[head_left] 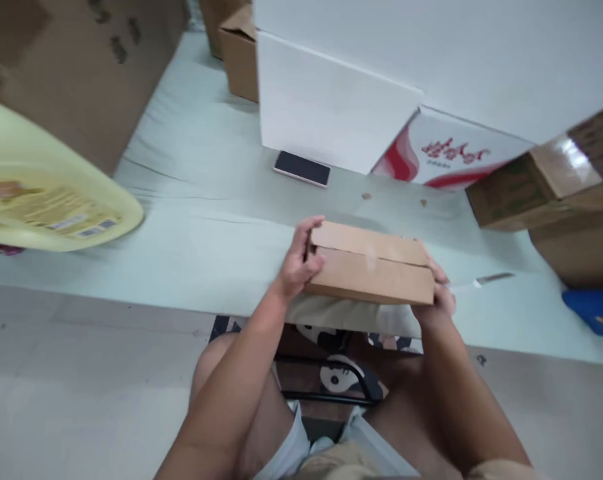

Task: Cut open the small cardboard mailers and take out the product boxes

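In the head view, the left hand [301, 262] and the right hand [438, 293] grip a closed cardboard box [374, 267] between them, one at each short end, over the near edge of the cloth-covered tabletop [206, 247]. The left hand pinches its end, thumb on the upper face and fingers at the far side; the right hand is wrapped around the other end (partly hidden by the box, so the set of its fingers is hard to tell). A seam runs lengthwise along the box, from hand to hand.

Just beyond the right hand lies a knife [494, 279], blade pointing away to the right; whether its pale handle touches the hand cannot be told. Ahead of the hands are a phone [302, 168] and a big white carton [331, 100]. Well left of the left hand is a yellow jug [56, 193], and right of the right hand sits a blue item [594, 310]
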